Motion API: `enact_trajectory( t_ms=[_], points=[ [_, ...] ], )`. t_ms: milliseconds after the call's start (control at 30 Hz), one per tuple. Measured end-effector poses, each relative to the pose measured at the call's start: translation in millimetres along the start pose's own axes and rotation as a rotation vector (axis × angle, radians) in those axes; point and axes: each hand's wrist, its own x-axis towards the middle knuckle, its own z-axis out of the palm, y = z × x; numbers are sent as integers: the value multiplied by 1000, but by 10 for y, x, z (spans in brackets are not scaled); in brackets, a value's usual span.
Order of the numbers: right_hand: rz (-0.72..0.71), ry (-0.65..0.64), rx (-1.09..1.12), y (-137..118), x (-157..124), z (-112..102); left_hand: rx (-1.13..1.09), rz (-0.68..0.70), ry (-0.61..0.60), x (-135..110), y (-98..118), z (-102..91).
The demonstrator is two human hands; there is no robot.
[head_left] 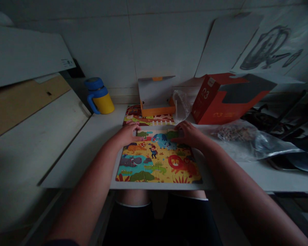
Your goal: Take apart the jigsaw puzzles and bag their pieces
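Observation:
An assembled jigsaw puzzle (157,159) with a cartoon elephant, lions, a hippo and a crocodile lies flat on a pale board (156,185) at the table's front edge. At its far left corner rests my left hand (128,134), fingers apart, the thumb lying over the picture. My right hand (190,135) is at the far right corner in much the same pose, thumb over the puzzle and fingers spread toward the far edge. Whether the fingertips press down or grip the edge is hard to see. Both hands partly cover the puzzle's upper corners.
Behind the puzzle, an open orange box (157,111) stands on a farm picture sheet (133,118), beside crumpled clear plastic (181,106). A blue-yellow jug (104,100) is left. Right are a red box (215,102) and a plastic bag of small pieces (236,134). A wall closes the back.

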Motion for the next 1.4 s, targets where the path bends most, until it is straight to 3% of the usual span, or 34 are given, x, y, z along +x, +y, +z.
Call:
enact_trajectory(
  t_ms=[200, 367, 500, 600, 700, 800, 1000, 1233, 1300, 1400],
  points=[
    [147, 23, 152, -144, -24, -58, -17, -25, 24, -3, 14, -14],
    [95, 82, 303, -259, -44, -95, -10, -75, 76, -26, 49, 2],
    [161, -12, 391, -256, -168, -181, -264, -69, 53, -14, 60, 11],
    [227, -36, 431, -267, -450, -237, -511, -104, 21, -84, 95, -51],
    [293, -24, 385, -327, -855, -258, -618, -157, -9, -367, 197, -139],
    [346, -27, 387, -387, -1220, -273, -612, -245, -76, -839, 345, -158],
    [268, -69, 329, -436, -1438, -390, -671, -414, 69, -1659, 623, -82],
    [207, -115, 295, -559, -1396, -421, -674, -501, 161, -2032, 728, -148],
    [251, -69, 296, -535, -1439, -381, -677, -525, 174, -2088, 728, -156],
    [425, 27, 342, -452, -1544, -308, -692, -549, 227, -2136, 729, -153]
  ],
)
